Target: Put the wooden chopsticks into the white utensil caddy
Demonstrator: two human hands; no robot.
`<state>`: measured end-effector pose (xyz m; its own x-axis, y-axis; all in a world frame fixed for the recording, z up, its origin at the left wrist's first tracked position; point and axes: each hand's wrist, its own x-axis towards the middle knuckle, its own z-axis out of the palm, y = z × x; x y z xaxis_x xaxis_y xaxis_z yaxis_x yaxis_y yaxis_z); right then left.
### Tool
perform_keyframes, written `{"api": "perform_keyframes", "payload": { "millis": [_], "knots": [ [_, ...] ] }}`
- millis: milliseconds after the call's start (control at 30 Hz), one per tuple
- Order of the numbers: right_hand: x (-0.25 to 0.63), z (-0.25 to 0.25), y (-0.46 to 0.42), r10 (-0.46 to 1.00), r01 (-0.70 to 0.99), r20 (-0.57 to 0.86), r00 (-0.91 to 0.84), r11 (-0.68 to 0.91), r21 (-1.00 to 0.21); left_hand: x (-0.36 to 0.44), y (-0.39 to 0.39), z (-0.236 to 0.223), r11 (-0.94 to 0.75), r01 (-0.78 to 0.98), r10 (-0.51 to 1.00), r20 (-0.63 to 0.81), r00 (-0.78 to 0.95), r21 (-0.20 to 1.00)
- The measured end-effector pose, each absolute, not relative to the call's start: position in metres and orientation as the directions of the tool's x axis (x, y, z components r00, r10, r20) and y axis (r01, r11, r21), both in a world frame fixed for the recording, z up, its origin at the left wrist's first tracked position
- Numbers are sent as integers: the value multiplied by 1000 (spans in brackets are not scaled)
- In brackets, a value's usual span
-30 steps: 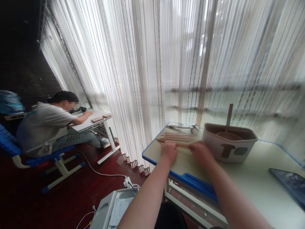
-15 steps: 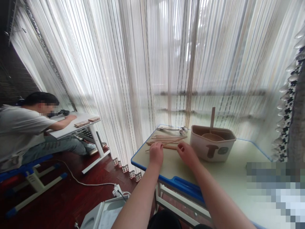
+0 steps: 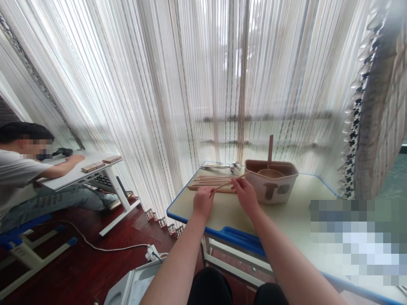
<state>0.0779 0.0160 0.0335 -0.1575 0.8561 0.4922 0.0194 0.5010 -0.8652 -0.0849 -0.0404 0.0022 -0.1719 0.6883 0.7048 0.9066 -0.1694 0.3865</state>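
My left hand (image 3: 203,201) is closed, its fingertips pinching one end of a wooden chopstick (image 3: 224,185). Farther along, the fingers of my right hand (image 3: 244,194) are closed on the same chopstick, which slants up to the right. Just beyond both hands, several more chopsticks (image 3: 203,182) lie side by side on the table (image 3: 187,205). Behind them rests a bunch of metal spoons (image 3: 219,165). Right of my right hand stands a beige utensil holder (image 3: 280,192) with brown markings, its inside divided. A tall flat brown stick (image 3: 271,148) rises at its back.
The table has a blue rim and stands against a sheer curtain (image 3: 178,84). To the left, a person (image 3: 19,169) leans over a white desk (image 3: 70,176). A power strip (image 3: 151,253) with a cable lies by a grey case (image 3: 127,284) below.
My view has swung a little to the right. My right hand has come up from beside the pile and closed on the chopstick, which now slants more steeply between my hands.
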Motion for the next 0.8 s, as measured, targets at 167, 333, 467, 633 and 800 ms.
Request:
{"api": "perform_keyframes", "payload": {
  "millis": [167, 333, 467, 633, 800],
  "knots": [
    [88, 44, 8, 696, 247, 710, 106, 673, -697, -85, -37, -1, -158, 894, 773, 616, -153, 420],
    [90, 46, 7, 677, 270, 714, 179, 664, -697, -86, -35, -2, -195, 873, 789, 600, -131, 447],
    [87, 43, 6, 695, 179, 714, 84, 695, -697, -85, -37, -2, -212, 878, 805, 586, -92, 429],
    [88, 47, 0, 674, 187, 720, 168, 695, -694, -80, -38, 0, -186, 880, 795, 593, -126, 437],
    [86, 52, 0, 794, 63, 591, 146, 588, -806, -73, -35, 2, -100, 919, 795, 586, -157, 382]
  ]
}}
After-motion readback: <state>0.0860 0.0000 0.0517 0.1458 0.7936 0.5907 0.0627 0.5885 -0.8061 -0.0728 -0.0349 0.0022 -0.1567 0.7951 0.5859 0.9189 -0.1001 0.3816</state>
